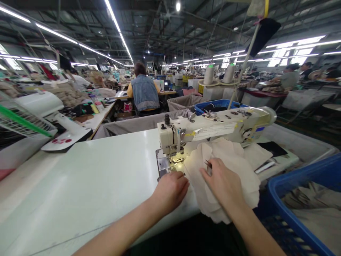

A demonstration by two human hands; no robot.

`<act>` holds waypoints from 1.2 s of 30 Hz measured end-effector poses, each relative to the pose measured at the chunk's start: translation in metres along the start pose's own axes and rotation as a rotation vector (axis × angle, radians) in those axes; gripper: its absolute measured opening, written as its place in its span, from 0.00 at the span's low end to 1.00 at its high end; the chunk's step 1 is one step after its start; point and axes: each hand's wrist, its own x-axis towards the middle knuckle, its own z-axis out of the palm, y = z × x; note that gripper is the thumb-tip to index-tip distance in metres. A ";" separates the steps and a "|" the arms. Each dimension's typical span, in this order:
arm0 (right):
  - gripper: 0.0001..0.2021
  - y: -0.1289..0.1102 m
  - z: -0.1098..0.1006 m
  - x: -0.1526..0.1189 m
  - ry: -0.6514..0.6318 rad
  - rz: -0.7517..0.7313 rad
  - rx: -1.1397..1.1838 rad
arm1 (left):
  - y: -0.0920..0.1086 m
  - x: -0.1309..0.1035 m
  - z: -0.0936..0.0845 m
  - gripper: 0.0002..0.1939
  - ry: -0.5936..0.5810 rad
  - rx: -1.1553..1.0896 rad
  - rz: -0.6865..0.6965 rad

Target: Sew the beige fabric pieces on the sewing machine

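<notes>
My left hand [172,189] is closed, fingers curled down beside the needle plate [179,160] of a cream sewing machine [210,129]. Whatever may be inside its fingers is hidden. To its right, my right hand [223,181] is closed around what look like thread snips [208,164]; only their dark, pointed tips stick out past the fingers. Beneath that hand lies a loose stack of beige fabric pieces [198,177], spread from the needle area to the table's front edge. The machine's lamp lights the spot under the presser foot.
The pale tabletop [106,177] stretches left. A blue basket [277,192] with cloth stands close at right, another blue basket [221,104] behind the machine. A white fan [39,106] is at left. Thread cones [209,74] rise behind. A person in a denim vest [146,90] sits ahead.
</notes>
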 end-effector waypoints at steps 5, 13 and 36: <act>0.06 -0.010 -0.010 -0.010 0.135 -0.021 0.438 | 0.002 -0.004 0.001 0.13 0.125 -0.350 -0.064; 0.14 -0.036 -0.047 -0.031 -0.520 0.331 1.454 | -0.032 -0.030 -0.026 0.48 0.212 -0.653 -0.185; 0.15 -0.082 0.001 -0.007 -0.685 0.321 1.364 | -0.011 -0.148 -0.045 0.39 0.201 0.260 -0.056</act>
